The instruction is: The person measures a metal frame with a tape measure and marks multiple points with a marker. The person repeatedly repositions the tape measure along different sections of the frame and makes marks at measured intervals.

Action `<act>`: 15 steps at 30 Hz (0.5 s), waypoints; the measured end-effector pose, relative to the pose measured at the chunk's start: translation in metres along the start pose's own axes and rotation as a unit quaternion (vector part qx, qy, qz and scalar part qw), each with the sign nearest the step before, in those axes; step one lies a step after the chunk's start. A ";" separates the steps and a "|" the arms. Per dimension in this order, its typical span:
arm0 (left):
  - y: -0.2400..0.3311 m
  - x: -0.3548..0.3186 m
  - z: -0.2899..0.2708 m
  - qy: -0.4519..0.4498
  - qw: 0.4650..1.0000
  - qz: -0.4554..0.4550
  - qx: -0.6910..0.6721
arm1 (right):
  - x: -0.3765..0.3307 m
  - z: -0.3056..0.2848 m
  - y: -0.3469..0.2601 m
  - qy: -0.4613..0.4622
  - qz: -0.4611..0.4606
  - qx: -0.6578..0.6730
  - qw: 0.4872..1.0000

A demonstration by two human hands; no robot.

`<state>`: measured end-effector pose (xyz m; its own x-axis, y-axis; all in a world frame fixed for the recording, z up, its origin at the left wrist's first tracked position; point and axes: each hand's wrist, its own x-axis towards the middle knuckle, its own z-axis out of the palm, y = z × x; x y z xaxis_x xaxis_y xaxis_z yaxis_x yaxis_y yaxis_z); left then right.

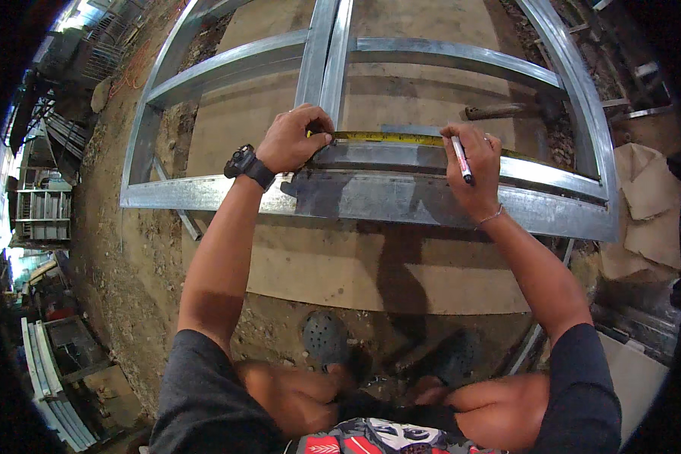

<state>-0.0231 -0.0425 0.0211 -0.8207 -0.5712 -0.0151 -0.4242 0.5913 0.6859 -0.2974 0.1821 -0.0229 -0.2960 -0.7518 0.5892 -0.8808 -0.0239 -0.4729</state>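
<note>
A yellow tape measure blade (390,138) stretches between my hands, along a metal stud of the frame (386,157). My left hand (291,140) is closed on the tape's left end, close to the frame's middle upright (327,60). Farther right, my right hand (473,163) grips a white marker (461,157) with a dark tip, pointing down toward me. Its fingers also meet the tape blade, which continues past them to the right. Below the tape runs the wide bottom rail (356,198) of the frame, crossed by the shadow of my arms.
Brown sheets (340,276) lie on the dirt ground under the frame. A short round bar (495,111) rests inside the right bay. Crumpled brown paper (647,204) is at the right. Metal lengths (53,378) are stacked at the lower left. My clogs (325,337) stand near the sheet's edge.
</note>
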 end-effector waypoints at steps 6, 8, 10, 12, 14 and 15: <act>-0.010 0.003 0.007 0.014 1.000 0.003 -0.013 | -0.002 0.001 0.000 0.027 -0.010 0.013 1.000; -0.011 0.005 0.007 0.025 1.000 -0.001 -0.010 | 0.001 -0.001 0.004 0.013 -0.008 0.018 1.000; -0.014 0.007 0.009 0.026 1.000 -0.001 -0.010 | 0.003 -0.001 0.004 -0.002 -0.010 0.014 1.000; -0.017 0.004 0.009 0.023 1.000 0.000 -0.010 | 0.002 -0.003 0.003 -0.002 -0.010 0.008 1.000; -0.020 0.005 0.010 0.009 0.999 -0.003 -0.034 | 0.000 -0.002 0.003 0.007 -0.006 0.002 1.000; -0.019 0.004 0.008 0.006 0.999 -0.009 -0.045 | 0.000 -0.001 0.003 0.018 0.005 0.007 1.000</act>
<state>-0.0216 -0.0515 0.0024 -0.8083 -0.5884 -0.0190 -0.4023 0.5285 0.7476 -0.3003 0.1830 -0.0236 -0.3187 -0.7275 0.6076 -0.8724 -0.0255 -0.4882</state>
